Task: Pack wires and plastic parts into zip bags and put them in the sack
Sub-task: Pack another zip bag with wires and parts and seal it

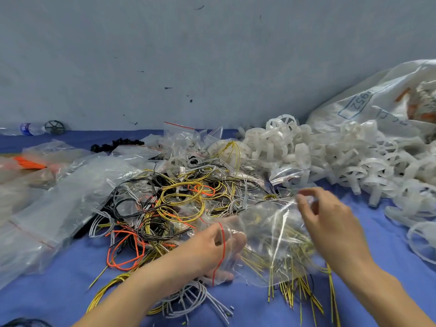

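A clear zip bag [271,234] with a red seal line lies over yellow wires in front of me. My left hand [212,246] is pushed into its mouth, fingers seen through the plastic, thumb pinching the bag's red-lined edge. My right hand [330,220] holds the bag's far edge between curled fingers. A tangled heap of yellow, black, grey and orange wires [179,204] lies behind it. White plastic wheel-shaped parts [330,156] are piled to the right. The white sack [382,100] lies at the back right.
Everything rests on a blue cloth [59,279] against a grey wall. Empty and filled clear bags [59,197] spread at the left, one with orange wires [28,164]. Black parts [115,143], a water bottle [30,128] and a dark wheel [55,126] sit at the back.
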